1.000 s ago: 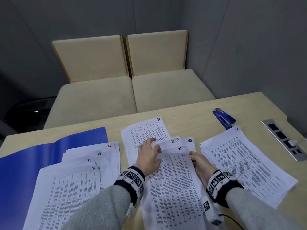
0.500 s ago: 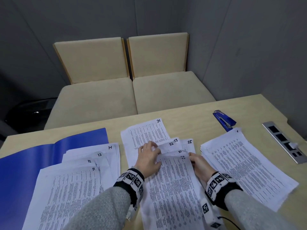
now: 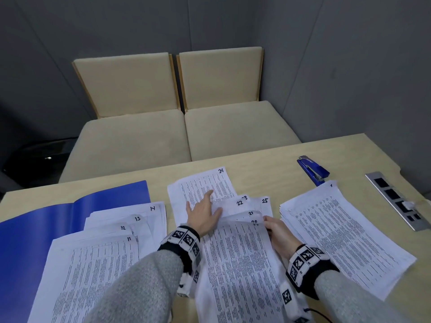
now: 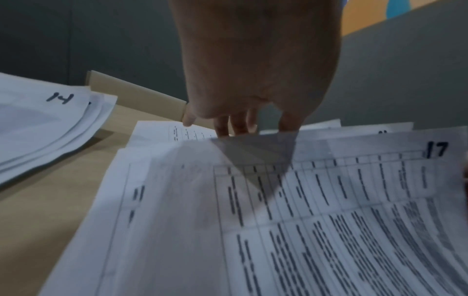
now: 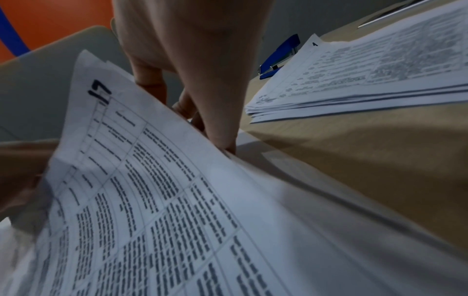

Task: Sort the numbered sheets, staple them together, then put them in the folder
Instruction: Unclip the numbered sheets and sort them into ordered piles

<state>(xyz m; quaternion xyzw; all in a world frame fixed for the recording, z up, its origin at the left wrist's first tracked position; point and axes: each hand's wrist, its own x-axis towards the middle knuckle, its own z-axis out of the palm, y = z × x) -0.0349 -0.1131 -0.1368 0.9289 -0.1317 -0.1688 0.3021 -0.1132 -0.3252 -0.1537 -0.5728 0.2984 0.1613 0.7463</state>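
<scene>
I see the folder (image 3: 35,241) at frame left on the bench (image 3: 268,164), three sheet groups (image 3: 233,264) across the lower frame, the stapler (image 3: 313,170) upper right, behind the right stack (image 3: 345,231).

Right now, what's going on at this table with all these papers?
A person is sorting numbered sheets on a wooden table. The right hand grips the lifted edge of the middle stack, with sheet 17 on top, while the left hand rests open on the fanned sheets beside sheet 24. Another fanned pile lies left over an open blue folder, and a neat stack sits right. The blue stapler lies untouched.
</scene>
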